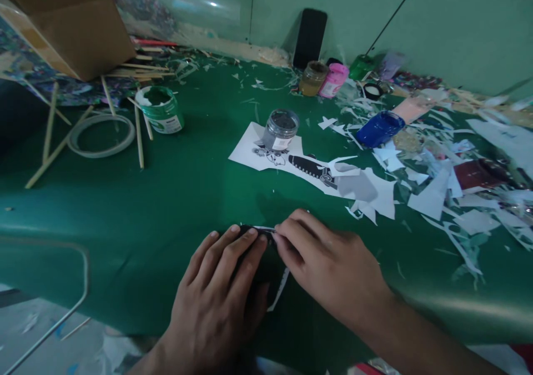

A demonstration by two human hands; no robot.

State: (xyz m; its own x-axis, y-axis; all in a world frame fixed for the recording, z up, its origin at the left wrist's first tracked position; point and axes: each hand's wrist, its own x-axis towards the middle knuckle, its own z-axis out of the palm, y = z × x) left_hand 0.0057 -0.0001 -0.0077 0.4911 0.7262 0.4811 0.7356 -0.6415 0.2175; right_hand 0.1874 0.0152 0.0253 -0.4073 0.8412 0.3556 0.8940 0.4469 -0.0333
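A dark piece with a thin white edge [281, 290], perhaps a paper cutout, lies on the green tabletop under my hands. My left hand [222, 292] rests flat over it, fingers stretched out and pressing it down. My right hand [328, 264] is closed in a pinch at the piece's upper right edge. Most of the piece is hidden by my fingers. Beyond my hands lies a white paper cutout [310, 173] printed with a black-and-grey figure. A jar of grey paint [282, 131] stands on its left end.
To the left are a green paint jar [160, 110], a tape ring [101, 136], wooden sticks [139, 136] and a cardboard box [79, 28]. Paper scraps [433, 194], a blue paint jar [380, 129] and a dark red jar [478, 174] crowd the right. A phone [310, 37] leans against the wall.
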